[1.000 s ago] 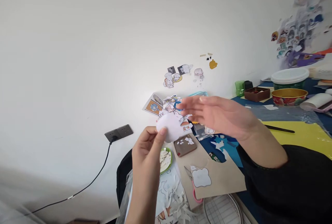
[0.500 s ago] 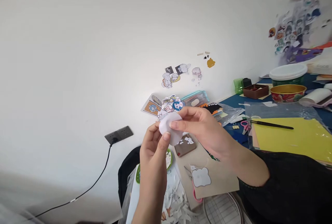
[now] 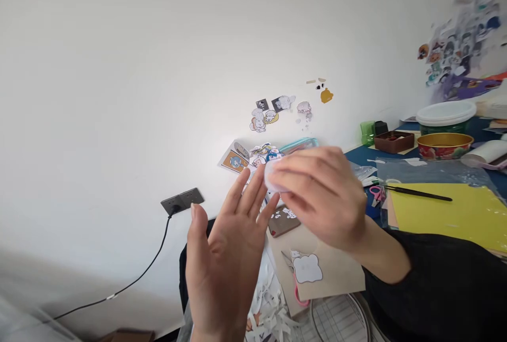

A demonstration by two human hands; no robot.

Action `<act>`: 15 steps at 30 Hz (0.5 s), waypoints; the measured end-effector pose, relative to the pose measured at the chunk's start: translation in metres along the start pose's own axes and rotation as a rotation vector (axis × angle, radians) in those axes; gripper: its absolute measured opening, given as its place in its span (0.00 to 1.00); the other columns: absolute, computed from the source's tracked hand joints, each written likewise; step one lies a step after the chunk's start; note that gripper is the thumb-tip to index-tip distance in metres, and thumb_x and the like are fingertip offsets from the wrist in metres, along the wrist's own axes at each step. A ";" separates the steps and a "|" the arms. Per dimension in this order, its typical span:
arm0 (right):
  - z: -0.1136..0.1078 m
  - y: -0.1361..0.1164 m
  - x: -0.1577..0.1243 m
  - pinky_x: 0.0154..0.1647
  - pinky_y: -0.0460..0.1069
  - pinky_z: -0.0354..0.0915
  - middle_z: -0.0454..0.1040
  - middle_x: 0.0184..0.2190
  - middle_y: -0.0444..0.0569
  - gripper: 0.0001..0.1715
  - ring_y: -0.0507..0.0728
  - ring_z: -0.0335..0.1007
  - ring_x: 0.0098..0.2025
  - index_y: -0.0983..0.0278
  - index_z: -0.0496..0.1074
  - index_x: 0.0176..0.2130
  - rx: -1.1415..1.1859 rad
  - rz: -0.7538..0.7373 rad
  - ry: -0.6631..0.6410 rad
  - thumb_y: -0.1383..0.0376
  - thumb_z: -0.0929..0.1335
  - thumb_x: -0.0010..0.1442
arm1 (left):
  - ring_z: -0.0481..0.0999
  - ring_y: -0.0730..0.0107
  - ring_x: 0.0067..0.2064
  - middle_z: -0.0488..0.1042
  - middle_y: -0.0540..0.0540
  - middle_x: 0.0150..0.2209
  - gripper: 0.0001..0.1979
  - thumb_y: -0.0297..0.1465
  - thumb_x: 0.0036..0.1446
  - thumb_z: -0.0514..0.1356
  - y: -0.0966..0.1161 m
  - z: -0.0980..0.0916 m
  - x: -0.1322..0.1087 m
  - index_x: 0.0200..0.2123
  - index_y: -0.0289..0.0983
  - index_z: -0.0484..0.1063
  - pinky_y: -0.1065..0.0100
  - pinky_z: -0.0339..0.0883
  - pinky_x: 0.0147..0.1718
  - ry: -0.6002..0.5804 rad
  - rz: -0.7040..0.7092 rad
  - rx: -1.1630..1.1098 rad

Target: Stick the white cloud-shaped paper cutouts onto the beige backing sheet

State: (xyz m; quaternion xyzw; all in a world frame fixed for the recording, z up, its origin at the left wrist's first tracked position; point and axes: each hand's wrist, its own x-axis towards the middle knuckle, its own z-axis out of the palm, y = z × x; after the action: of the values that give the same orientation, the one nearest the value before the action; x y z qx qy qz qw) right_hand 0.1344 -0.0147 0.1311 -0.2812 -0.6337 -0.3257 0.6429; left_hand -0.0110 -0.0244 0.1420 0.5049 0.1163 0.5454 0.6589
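My right hand [image 3: 322, 194] is closed on a small white paper cutout [image 3: 274, 175], which its fingers partly cover. Palm up and fingers stretched out, my left hand [image 3: 229, 241] lies just to the left, its fingertips beside the paper; whether they touch it I cannot tell. Below the hands, a white cutout with a wavy outline [image 3: 308, 269] rests on a beige board [image 3: 336, 268]. Pink-handled scissors [image 3: 301, 297] lie partly under that cutout. A brown case with white pieces on it [image 3: 284, 221] sits behind, partly hidden by my right hand.
Paper strips [image 3: 269, 299] pile up below the hands. On the right are a yellow sheet [image 3: 443, 215], black tweezers [image 3: 420, 193], more pink scissors [image 3: 376, 194], a red tin [image 3: 446, 146] and a lidded tub [image 3: 446, 114]. A wall socket [image 3: 182, 201] with a plugged-in cord is at left.
My left hand has let go of the white paper and opened flat, palm up. My right hand has turned over, knuckles up, with the paper still in its fingers.
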 end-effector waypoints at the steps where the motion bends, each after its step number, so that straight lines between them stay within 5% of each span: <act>1: 0.001 -0.002 -0.001 0.41 0.52 0.66 0.78 0.36 0.44 0.12 0.55 0.72 0.41 0.58 0.72 0.35 -0.043 -0.069 -0.013 0.75 0.66 0.57 | 0.53 0.50 0.63 0.62 0.40 0.60 0.34 0.52 0.59 0.41 0.000 0.000 0.000 0.57 0.36 0.63 0.49 0.50 0.60 -0.004 0.002 0.000; 10: 0.015 0.004 -0.011 0.38 0.52 0.64 0.78 0.35 0.43 0.08 0.55 0.70 0.39 0.59 0.73 0.34 -0.178 -0.271 -0.017 0.72 0.67 0.57 | 0.53 0.49 0.63 0.62 0.40 0.60 0.36 0.54 0.57 0.40 0.001 0.002 -0.007 0.57 0.36 0.63 0.49 0.47 0.61 -0.029 -0.024 0.023; 13: 0.014 0.003 -0.008 0.39 0.52 0.63 0.77 0.35 0.43 0.10 0.55 0.69 0.39 0.59 0.73 0.33 -0.100 -0.177 -0.076 0.74 0.67 0.56 | 0.52 0.50 0.63 0.62 0.41 0.59 0.35 0.53 0.58 0.40 -0.001 0.005 -0.006 0.57 0.37 0.63 0.49 0.46 0.61 -0.005 -0.028 0.065; 15: 0.010 0.002 -0.003 0.38 0.52 0.65 0.76 0.34 0.44 0.11 0.54 0.69 0.38 0.59 0.74 0.31 0.079 0.025 -0.115 0.75 0.66 0.55 | 0.52 0.51 0.64 0.63 0.42 0.59 0.35 0.53 0.58 0.39 -0.002 0.009 -0.006 0.56 0.38 0.64 0.49 0.46 0.61 0.029 -0.003 0.098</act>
State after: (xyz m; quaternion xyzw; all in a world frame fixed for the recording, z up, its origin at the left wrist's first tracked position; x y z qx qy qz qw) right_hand 0.1297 -0.0050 0.1281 -0.2815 -0.6783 -0.2756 0.6202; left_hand -0.0055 -0.0336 0.1422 0.5284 0.1534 0.5452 0.6324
